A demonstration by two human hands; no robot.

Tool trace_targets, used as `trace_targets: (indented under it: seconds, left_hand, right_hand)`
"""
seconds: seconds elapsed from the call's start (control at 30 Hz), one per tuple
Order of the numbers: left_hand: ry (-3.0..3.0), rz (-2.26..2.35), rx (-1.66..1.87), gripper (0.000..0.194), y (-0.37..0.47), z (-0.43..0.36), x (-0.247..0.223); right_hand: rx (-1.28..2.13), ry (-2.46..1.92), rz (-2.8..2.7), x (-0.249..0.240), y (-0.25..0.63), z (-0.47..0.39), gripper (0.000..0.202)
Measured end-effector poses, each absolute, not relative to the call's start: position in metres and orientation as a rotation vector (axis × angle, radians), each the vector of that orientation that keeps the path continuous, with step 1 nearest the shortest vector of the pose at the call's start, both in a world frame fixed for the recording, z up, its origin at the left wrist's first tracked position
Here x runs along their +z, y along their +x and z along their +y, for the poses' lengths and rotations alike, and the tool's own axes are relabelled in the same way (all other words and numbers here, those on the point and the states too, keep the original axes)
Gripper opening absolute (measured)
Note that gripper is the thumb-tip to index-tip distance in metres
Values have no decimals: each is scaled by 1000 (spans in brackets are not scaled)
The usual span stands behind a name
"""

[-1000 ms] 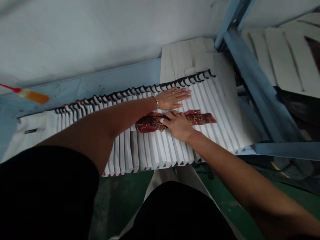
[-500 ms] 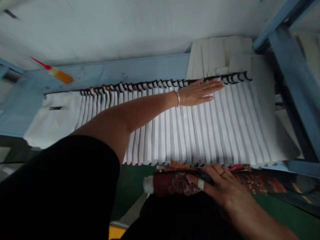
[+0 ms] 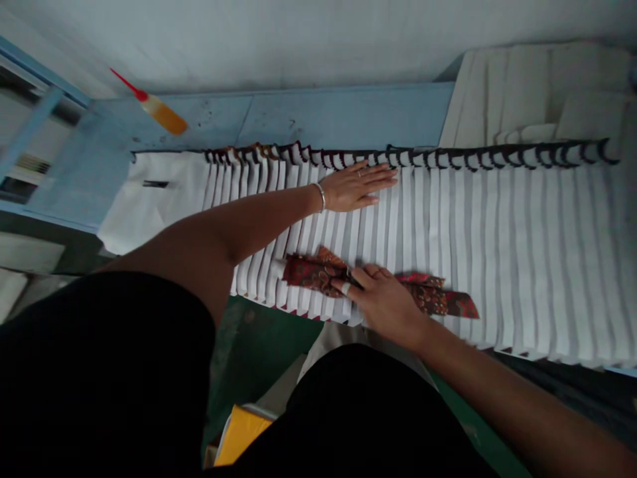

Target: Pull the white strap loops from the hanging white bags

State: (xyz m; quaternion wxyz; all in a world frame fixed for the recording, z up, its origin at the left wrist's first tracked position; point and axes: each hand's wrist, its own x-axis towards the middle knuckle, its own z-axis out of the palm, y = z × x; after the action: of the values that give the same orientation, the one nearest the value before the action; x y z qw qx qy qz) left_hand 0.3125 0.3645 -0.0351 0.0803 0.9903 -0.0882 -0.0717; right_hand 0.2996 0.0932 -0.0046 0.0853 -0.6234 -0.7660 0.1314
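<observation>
White fabric panels (image 3: 522, 245) lie overlapped in a long row on the pale blue worktop (image 3: 348, 109), close-set like pages, their far edges trimmed in dark, scalloped-looking cloth. At the row's left end a broader white face shows, with a small black strip (image 3: 155, 184) on it. Behind that end, near the wall (image 3: 279, 40), lies a slim bottle (image 3: 162, 114) of orange liquid, its red nozzle pointing off to the left. Cream-coloured panels (image 3: 502, 93) are heaped behind the row at the right. Below, I see green floor (image 3: 279, 338) and something yellow (image 3: 243, 431), partly hidden by the person's dark clothing.

Stretched across the row from the left, the bare left forearm covers several of the panels. The left hand (image 3: 355, 187) rests palm down near the trimmed edges, fingers extended to the right, gripping nothing; a silver bracelet (image 3: 322, 198) circles the wrist. The right hand (image 3: 381, 295) comes up from the lower right, fingers curled around the middle of a bunched red-and-brown patterned cloth (image 3: 316, 272). That cloth lies crosswise over the white panels, nearer the person than the left hand, both ends sticking out. A white band (image 3: 345, 288) wraps one right finger.
</observation>
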Motion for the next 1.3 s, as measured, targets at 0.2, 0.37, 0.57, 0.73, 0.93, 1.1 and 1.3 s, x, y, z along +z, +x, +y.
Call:
trace_targets:
  seconds: [0.2,0.37,0.57,0.73,0.93,1.1,1.3]
  left_hand:
    - [2873,-253,-182,69,309,364,-32]
    - [2844,-256,-90,73,307,368,-22]
    - [2831,-390,8,67,274,324,3]
    - [2798,-545,-170,65,244,284,-17]
    - [2723,-533,-125,64,246,289,-23]
    - [2705,-634,-68,60,281,263,-10]
    - [2832,-672,-163,61,326,229,-27]
  right_hand:
    - [238,-1828,-2310,-23,252,22,45]
    - [345,-1888,-2269,-22,233,-6,47]
    - [278,-1940,-2102,25,256,-12,58]
    - [155,-2063,-2094,-24,272,-8,61]
    - [444,-2214,-1935,-44,227,-71,59]
    - [314,-2136,-1768,5,235,-84,72]
    - [64,-2423,-1700,-23,271,-43,79]
